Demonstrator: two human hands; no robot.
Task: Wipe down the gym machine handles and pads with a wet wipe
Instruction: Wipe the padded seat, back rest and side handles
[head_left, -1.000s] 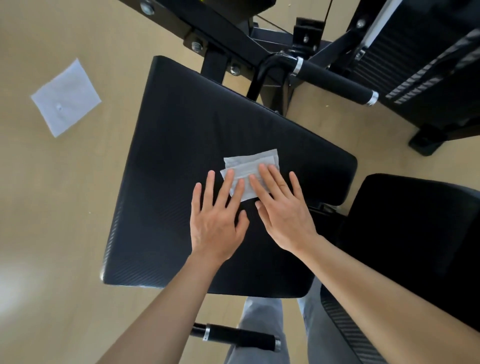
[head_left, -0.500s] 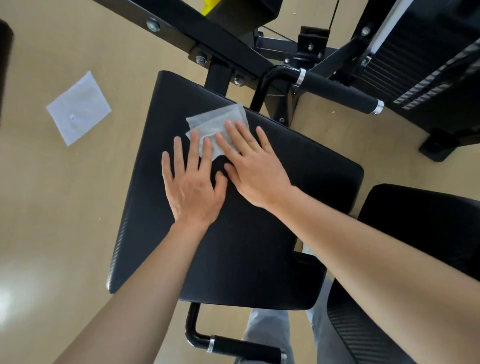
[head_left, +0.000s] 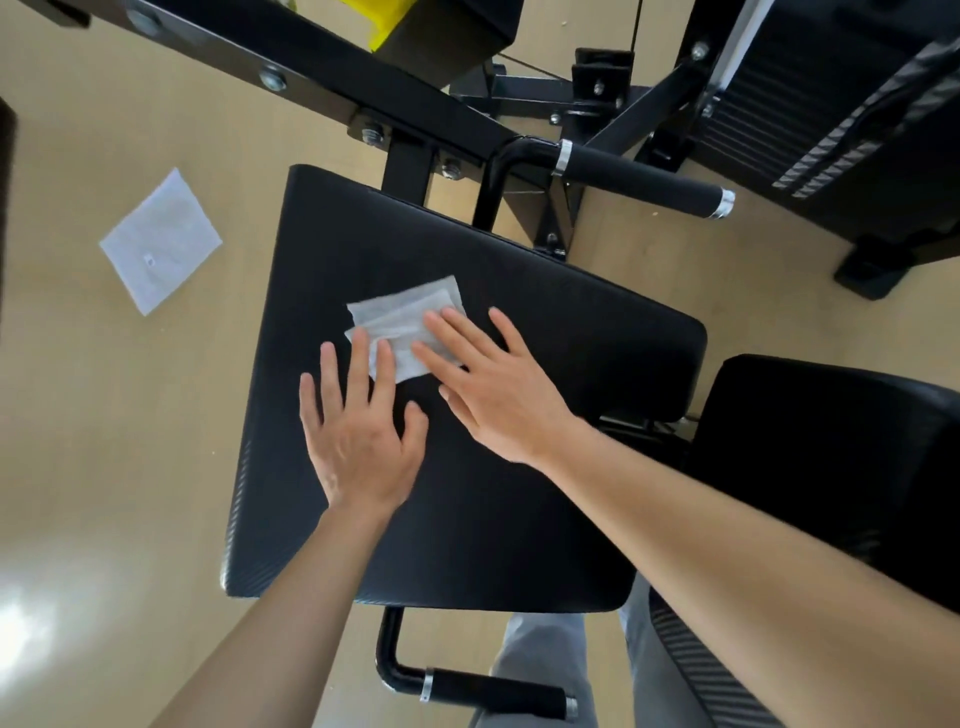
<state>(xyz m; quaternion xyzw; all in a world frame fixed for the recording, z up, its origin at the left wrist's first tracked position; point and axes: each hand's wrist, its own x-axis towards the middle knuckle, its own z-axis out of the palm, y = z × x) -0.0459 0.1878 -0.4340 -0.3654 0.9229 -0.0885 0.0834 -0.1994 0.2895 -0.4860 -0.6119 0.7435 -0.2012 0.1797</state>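
A folded white wet wipe (head_left: 402, 317) lies flat on the large black pad (head_left: 545, 374) of the gym machine. My left hand (head_left: 361, 431) rests on the pad with straight spread fingers, and its fingertips press the wipe's near left corner. My right hand (head_left: 488, 384) lies flat beside it, its fingers pressing the wipe's right part. A black foam handle (head_left: 644, 182) with chrome rings sticks out beyond the pad's far edge. A second handle (head_left: 493, 693) shows below the pad's near edge.
A second white wipe (head_left: 161, 241) lies on the tan floor to the left. Another black pad (head_left: 831, 452) stands at the right. The black frame bar (head_left: 322, 57) and the weight stack (head_left: 810, 98) cross the top. My grey trouser legs (head_left: 545, 670) show below.
Both hands slid the wipe from the pad's middle up to its far left corner, then back toward the middle of the pad.
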